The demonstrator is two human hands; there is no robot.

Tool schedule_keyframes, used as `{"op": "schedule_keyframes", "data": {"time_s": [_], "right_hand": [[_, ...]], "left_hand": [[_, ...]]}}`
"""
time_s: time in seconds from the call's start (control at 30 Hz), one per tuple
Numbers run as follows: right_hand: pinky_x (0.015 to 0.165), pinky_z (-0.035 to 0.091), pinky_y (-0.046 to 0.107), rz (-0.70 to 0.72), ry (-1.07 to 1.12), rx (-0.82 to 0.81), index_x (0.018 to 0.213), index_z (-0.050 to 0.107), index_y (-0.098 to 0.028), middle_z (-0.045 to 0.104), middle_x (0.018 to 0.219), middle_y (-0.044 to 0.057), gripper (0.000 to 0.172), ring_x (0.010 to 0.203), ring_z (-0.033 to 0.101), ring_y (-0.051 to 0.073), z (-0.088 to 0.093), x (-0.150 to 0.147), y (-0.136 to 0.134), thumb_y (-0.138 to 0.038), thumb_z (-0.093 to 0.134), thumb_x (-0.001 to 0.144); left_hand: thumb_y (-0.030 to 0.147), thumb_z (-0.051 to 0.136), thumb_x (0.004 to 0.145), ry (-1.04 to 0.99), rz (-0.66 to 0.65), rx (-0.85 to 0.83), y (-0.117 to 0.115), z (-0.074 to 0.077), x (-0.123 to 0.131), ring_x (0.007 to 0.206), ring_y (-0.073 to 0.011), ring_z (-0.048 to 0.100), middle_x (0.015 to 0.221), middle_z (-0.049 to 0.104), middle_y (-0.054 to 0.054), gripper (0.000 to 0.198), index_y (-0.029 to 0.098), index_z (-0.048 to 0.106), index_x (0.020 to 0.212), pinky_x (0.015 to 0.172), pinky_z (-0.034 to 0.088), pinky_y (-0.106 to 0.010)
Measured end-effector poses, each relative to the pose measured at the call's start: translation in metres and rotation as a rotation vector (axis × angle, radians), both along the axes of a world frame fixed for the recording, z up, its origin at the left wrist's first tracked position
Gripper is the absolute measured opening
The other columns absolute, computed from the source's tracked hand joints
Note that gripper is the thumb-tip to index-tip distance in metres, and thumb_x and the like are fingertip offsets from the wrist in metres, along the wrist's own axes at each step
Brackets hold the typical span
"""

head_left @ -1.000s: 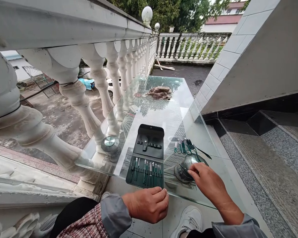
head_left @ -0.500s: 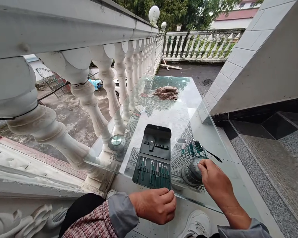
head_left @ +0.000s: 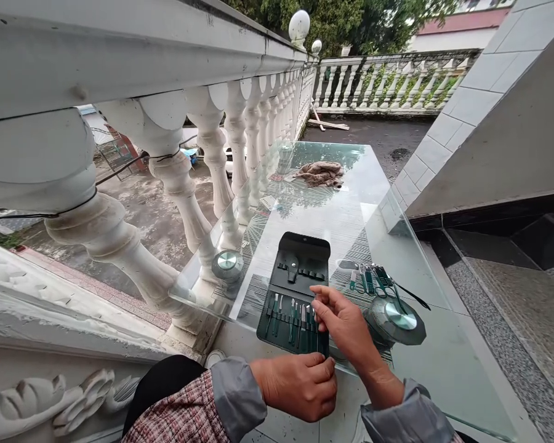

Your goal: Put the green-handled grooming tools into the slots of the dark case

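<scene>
A black manicure case (head_left: 300, 280) lies unfolded on the glass table, several slim metal nail tools (head_left: 292, 320) in the loops of its lower half. At the case's near right corner, my left hand (head_left: 300, 384) is closed on the edge, its fingers curled and the fingertips partly hidden. My right hand (head_left: 346, 326) reaches over the right end of the tool row, thumb and forefinger together around a slim tool that is mostly hidden. To the right lie nail clippers (head_left: 368, 278) and scissors (head_left: 382, 291) with dark green handles.
The glass tabletop (head_left: 443, 363) rests on round metal-capped legs, one cap (head_left: 227, 261) to the left. A crumpled brown cloth (head_left: 321, 174) lies toward the far end. A white balustrade (head_left: 180, 191) runs along the left; dark stone steps (head_left: 503, 277) are on the right.
My right hand has moved left from beside the clippers to the tool row of the case. My left hand stays at the case's near edge. The view has shifted slightly.
</scene>
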State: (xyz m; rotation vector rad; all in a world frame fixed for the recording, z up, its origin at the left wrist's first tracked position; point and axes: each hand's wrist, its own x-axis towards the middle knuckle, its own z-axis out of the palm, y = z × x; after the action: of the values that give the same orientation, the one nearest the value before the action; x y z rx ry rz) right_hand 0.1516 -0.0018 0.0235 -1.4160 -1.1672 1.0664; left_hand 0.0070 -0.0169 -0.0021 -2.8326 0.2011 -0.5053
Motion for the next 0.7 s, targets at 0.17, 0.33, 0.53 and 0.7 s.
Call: {"op": "schedule_keyframes", "data": {"time_s": [0.17,0.33,0.53,0.7], "right_hand": [[0.044,0.044,0.023,-0.009,0.026,-0.02,0.091,0.058,-0.019,0.053,0.064,-0.003,0.029,0.053,0.052,0.011,-0.005,-0.016,0.012,-0.038,0.06,0.069],[0.039,0.041,0.023,-0.078,0.01,-0.033,0.09,0.059,-0.019,0.059,0.067,-0.001,0.032,0.047,0.05,0.01,-0.011,-0.024,0.024,-0.04,0.062,0.067],[0.037,0.037,0.023,-0.126,-0.014,-0.034,0.088,0.06,-0.018,0.062,0.065,-0.001,0.035,0.044,0.049,0.01,-0.018,-0.029,0.033,-0.044,0.062,0.065],[0.053,0.045,0.028,-0.122,-0.197,0.005,0.087,0.062,-0.018,0.065,0.07,0.002,0.028,0.057,0.058,0.015,-0.023,-0.026,0.036,-0.04,0.058,0.07]], "left_hand": [[0.015,0.05,0.085,-0.014,0.003,-0.019,-0.002,0.001,-0.001,0.098,-0.0252,0.058,0.086,0.064,-0.007,0.019,0.015,0.067,0.077,0.081,0.045,-0.037],[0.014,0.048,0.084,-0.01,-0.004,-0.039,-0.001,-0.001,-0.002,0.093,-0.0237,0.059,0.083,0.064,-0.007,0.021,0.015,0.067,0.075,0.082,0.044,-0.038],[0.014,0.048,0.083,-0.001,-0.017,-0.07,-0.001,-0.003,-0.004,0.093,-0.0238,0.059,0.08,0.063,-0.005,0.021,0.015,0.066,0.072,0.084,0.043,-0.037],[0.013,0.048,0.083,0.008,-0.015,-0.069,0.0,-0.002,-0.004,0.094,-0.0246,0.058,0.079,0.063,-0.005,0.022,0.015,0.066,0.071,0.084,0.043,-0.038]]}}
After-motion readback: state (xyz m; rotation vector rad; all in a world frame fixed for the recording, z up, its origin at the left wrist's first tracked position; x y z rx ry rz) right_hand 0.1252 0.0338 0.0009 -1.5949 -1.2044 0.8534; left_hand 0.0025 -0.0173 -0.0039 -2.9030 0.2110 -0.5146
